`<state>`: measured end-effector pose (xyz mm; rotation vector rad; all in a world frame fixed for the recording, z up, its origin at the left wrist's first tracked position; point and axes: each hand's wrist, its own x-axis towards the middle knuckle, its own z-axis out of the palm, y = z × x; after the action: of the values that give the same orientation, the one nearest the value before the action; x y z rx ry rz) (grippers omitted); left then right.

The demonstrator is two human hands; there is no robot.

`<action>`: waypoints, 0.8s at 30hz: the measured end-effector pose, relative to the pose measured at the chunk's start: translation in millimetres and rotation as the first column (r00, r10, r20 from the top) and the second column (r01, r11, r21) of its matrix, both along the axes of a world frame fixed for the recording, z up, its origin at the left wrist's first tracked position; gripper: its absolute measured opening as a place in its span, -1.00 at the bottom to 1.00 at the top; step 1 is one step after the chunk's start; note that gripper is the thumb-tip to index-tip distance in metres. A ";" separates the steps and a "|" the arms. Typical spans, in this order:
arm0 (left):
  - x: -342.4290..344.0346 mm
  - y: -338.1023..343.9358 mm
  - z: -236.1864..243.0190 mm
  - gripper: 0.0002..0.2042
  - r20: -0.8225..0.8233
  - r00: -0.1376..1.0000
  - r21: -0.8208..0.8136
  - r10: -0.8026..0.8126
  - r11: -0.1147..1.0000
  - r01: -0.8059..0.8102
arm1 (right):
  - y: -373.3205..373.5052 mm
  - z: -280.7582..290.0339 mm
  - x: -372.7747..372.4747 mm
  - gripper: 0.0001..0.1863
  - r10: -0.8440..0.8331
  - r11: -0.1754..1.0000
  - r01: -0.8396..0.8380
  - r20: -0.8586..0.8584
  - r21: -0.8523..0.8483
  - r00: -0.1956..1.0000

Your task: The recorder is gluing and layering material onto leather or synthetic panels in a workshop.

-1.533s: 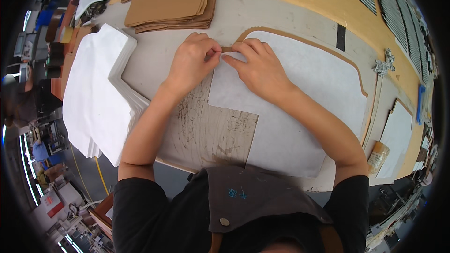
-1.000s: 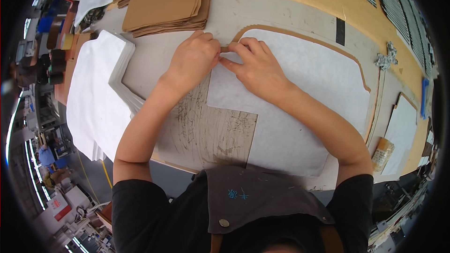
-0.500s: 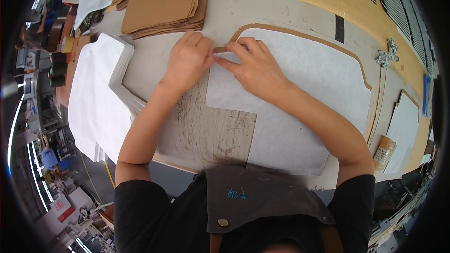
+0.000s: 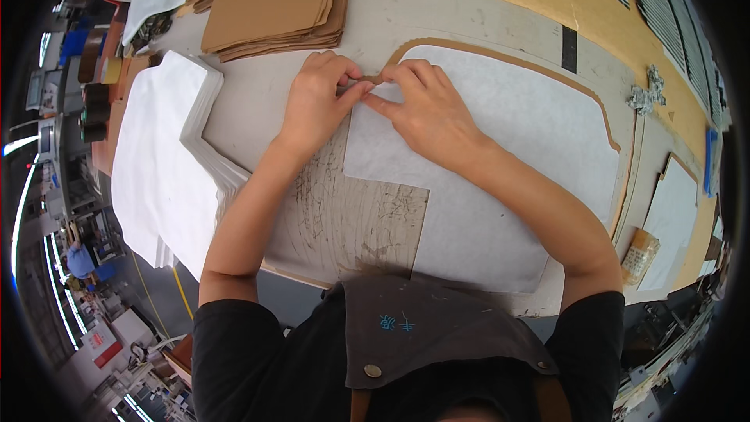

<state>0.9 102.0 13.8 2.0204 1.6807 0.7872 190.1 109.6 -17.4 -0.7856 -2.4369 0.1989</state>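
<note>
A large white sheet-like panel [image 4: 484, 125] with a cut-out notch lies flat on the worktable. Along its far side runs a narrow brown edge [image 4: 508, 59], its border finely scalloped on the curve. My left hand [image 4: 314, 101] is at the panel's far left corner, thumb and forefinger closed on the brown edge there. Right beside it, my right hand [image 4: 433, 113] pinches the same edge, thumb below and fingers above. Both thumbs nearly meet. The fingertips partly cover the corner, so the exact grip is hidden.
To the left lies a stack of white cut pieces [image 4: 160, 164], against my left forearm. A pile of brown pieces [image 4: 269, 0] sits at the far side. On the right are a crumpled silvery object [image 4: 647, 92], a tape-wrapped block [image 4: 641, 256] and a smaller white piece [image 4: 672, 211].
My left hand has opened slightly from a tighter curl, its thumb now stretched toward the right hand. My right hand has shifted very little. The panel lies as before.
</note>
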 end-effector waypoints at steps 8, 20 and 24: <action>2.9 3.1 -8.0 -0.87 -0.041 0.993 0.170 -0.108 0.979 0.113 | 4.9 18.2 12.0 -0.55 -0.030 0.997 0.035 0.068 -0.072 0.997; 15.5 14.8 -2.4 -0.84 -0.050 0.991 -0.021 -0.122 0.992 0.121 | 3.7 18.0 30.0 -0.54 -0.078 0.985 0.102 0.165 -0.140 0.983; 23.2 21.7 -11.3 -0.83 0.001 0.998 0.096 -0.066 0.993 0.066 | -4.7 26.8 67.0 -0.55 -0.161 0.965 0.206 0.253 -0.164 0.954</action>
<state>24.2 123.7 2.5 2.1255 1.5932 0.8636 257.2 104.9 9.4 -1.1759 -2.5731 0.2811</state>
